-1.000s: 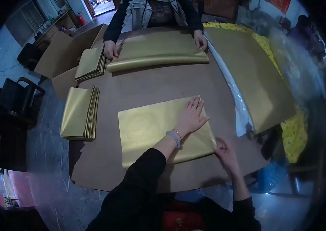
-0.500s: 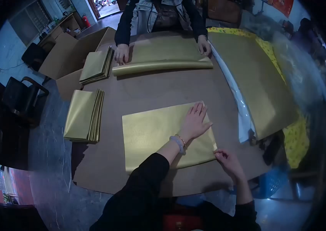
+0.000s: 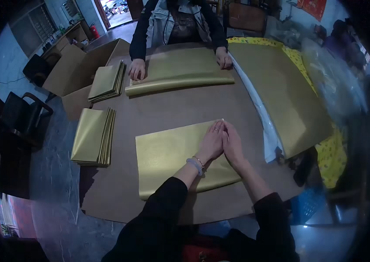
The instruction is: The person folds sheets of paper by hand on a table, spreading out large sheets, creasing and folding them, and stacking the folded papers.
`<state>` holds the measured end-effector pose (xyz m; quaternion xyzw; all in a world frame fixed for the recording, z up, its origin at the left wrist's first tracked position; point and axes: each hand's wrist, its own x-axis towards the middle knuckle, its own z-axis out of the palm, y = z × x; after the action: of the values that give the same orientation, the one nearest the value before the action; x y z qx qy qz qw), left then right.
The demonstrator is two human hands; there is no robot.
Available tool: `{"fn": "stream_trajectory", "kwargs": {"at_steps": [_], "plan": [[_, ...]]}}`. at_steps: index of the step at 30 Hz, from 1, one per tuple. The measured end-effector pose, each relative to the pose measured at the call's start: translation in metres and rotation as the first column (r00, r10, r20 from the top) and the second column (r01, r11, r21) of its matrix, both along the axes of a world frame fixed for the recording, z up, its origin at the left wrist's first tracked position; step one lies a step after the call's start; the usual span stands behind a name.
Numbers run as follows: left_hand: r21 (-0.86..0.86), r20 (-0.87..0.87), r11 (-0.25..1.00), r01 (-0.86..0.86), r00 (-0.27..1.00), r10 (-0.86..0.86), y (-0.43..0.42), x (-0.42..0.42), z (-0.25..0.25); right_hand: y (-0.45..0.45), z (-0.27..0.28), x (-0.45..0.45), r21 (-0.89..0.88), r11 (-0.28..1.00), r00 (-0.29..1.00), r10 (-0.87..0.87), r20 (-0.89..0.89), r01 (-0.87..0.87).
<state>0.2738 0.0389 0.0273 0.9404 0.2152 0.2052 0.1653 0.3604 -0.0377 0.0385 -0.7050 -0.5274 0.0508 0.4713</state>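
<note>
A folded sheet of gold paper [image 3: 163, 159] lies flat on the brown table in front of me. My left hand [image 3: 212, 142], with a ring and bracelets at the wrist, presses on the paper near its far right corner, fingers stretched out. Right up against it is my right hand [image 3: 233, 146], its fingers straight along the paper's right edge. Neither hand grasps anything. Parts of the right edge are hidden under my hands.
Across the table, a person's hands [image 3: 137, 70] rest on another gold sheet [image 3: 180, 65] with a rolled front fold. Folded gold stacks [image 3: 89, 133] stand at left, beside a cardboard box [image 3: 73, 70]. Large gold sheets [image 3: 290, 96] lie at right on white and yellow wrapping.
My right hand has moved from the near right corner up the paper's right edge to beside my left hand. The other person's hand at right has shifted slightly inward.
</note>
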Motion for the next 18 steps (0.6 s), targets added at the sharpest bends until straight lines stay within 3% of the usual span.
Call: {"fn": "stream_trajectory", "kwargs": {"at_steps": [1, 3, 5, 8, 11, 18], "plan": [[-0.014, -0.020, 1.000, 0.001, 1.000, -0.001, 0.000, -0.001, -0.001, 0.003, 0.000, 0.001, -0.004, 1.000, 1.000, 0.003, -0.002, -0.003], [0.018, -0.009, 1.000, -0.013, 1.000, 0.014, 0.001, 0.000, -0.005, 0.001, 0.000, 0.003, -0.243, 0.967, 0.989, -0.042, 0.140, 0.075], [-0.036, 0.032, 0.999, -0.017, 0.999, 0.018, 0.001, 0.001, -0.011, -0.001, -0.005, 0.005, -0.252, 0.966, 0.994, -0.025, 0.109, 0.052], [-0.058, 0.040, 0.998, -0.025, 0.999, 0.028, 0.001, -0.001, -0.010, 0.002, -0.020, 0.007, -0.194, 0.964, 0.917, -0.094, 0.387, 0.181], [-0.049, 0.047, 0.995, -0.091, 0.995, 0.093, -0.001, -0.001, -0.012, 0.004, -0.021, 0.007, -0.286, 0.934, 0.909, -0.082, 0.409, 0.213], [0.065, 0.045, 0.967, -0.245, 0.969, 0.242, -0.008, -0.024, -0.008, -0.001, -0.025, 0.006, -0.273, 0.937, 0.874, -0.064, 0.482, 0.219]]}}
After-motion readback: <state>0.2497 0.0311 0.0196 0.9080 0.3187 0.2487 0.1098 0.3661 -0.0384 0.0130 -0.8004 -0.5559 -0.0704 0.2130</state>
